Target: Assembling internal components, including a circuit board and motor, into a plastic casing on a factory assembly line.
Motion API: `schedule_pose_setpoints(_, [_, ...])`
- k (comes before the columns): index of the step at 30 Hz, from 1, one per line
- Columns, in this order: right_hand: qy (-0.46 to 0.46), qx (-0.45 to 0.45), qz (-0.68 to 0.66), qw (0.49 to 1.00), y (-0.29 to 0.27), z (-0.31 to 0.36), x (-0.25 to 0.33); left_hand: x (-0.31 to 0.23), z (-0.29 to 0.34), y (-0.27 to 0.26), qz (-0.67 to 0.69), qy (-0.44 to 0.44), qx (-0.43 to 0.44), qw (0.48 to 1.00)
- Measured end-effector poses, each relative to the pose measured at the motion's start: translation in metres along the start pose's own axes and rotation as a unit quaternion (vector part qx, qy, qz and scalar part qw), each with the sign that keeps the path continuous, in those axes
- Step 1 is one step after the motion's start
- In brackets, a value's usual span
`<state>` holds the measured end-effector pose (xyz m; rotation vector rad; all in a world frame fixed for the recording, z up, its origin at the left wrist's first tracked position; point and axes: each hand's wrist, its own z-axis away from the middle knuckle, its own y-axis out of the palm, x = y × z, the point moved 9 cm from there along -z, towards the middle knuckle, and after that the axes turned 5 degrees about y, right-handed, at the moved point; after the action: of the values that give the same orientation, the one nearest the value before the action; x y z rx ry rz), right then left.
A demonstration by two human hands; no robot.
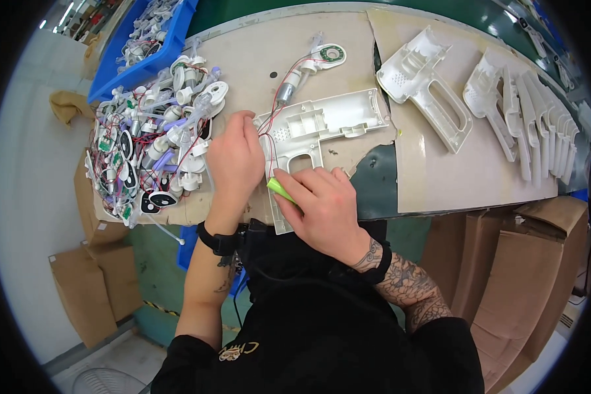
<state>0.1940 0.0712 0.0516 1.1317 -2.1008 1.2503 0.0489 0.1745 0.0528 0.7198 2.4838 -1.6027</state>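
In front of me lies a white plastic housing half (335, 118), its ribbed inside facing up and its handle toward me. My left hand (235, 157) is closed beside its left end, fingertips pinched at thin red wires (264, 126); the exact grip is partly hidden. My right hand (318, 207) is over the handle, closed round a lime-green cylinder (281, 189) whose lower part the fingers cover. The red wires run up to a silver motor (285, 93) and a white oval part with a green circuit ring (332, 54), both lying beyond the housing.
At left is a large pile of wired white pump-like assemblies (154, 144), with a blue bin (102, 82) of more behind it. To the right lie another white housing half (433, 85) and a nested row of several housings (528, 111). Cardboard boxes (515, 276) stand below the table's right side.
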Motion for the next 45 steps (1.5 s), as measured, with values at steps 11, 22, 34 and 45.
schedule_pose_setpoints(11, [0.013,-0.015,-0.017,1.0,-0.002,0.003,-0.004,0.034,0.0,0.024,0.283,-0.093,0.016,0.954])
schedule_pose_setpoints(22, [0.002,0.01,0.038,0.999,-0.011,0.004,-0.004,0.015,-0.009,0.029,0.201,-0.081,0.001,0.976])
schedule_pose_setpoints(34, [0.044,0.089,0.058,0.993,-0.009,0.009,0.002,0.009,-0.012,0.023,0.242,-0.048,0.004,0.969])
schedule_pose_setpoints(45, [-0.003,0.091,0.125,0.988,0.005,-0.015,0.002,-0.018,0.03,-0.036,0.21,0.002,-0.027,0.977])
